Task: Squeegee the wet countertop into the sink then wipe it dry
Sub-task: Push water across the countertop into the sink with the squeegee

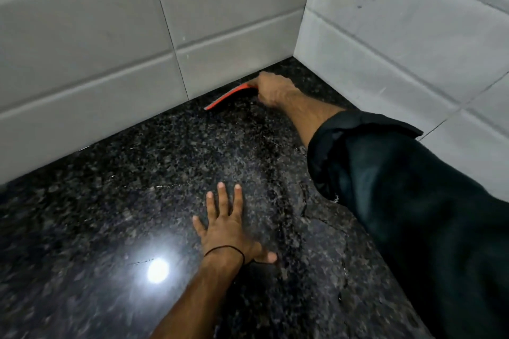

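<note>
Squeegee (230,96): orange-red, thin, blade down on worktop (110,215) (black speckled, wet), beside tiled wall (91,49).
Right hand (275,89): clenched round squeegee.
Left hand (228,228): released, flat, fingers spread.

Grey tiled wall (91,44) fills the upper left and top centre of the frame: wide rectangular tiles with bevelled edges, a dark vertical grout line (168,27) running down and slightly right through them. Second tiled wall (399,36) at upper right, lighter grey-white, meets the first at an inside corner (300,36) right of top centre. Faint pale streaks and a few small dark specks (365,1) on the right wall near the top edge. Round bright light reflection (157,270) at lower left of centre, glare spreading around it. Thin black wrist band (224,250) lower centre. Dark sleeve (413,201) covers the right side, cuff rolled back at mid-right.
</note>
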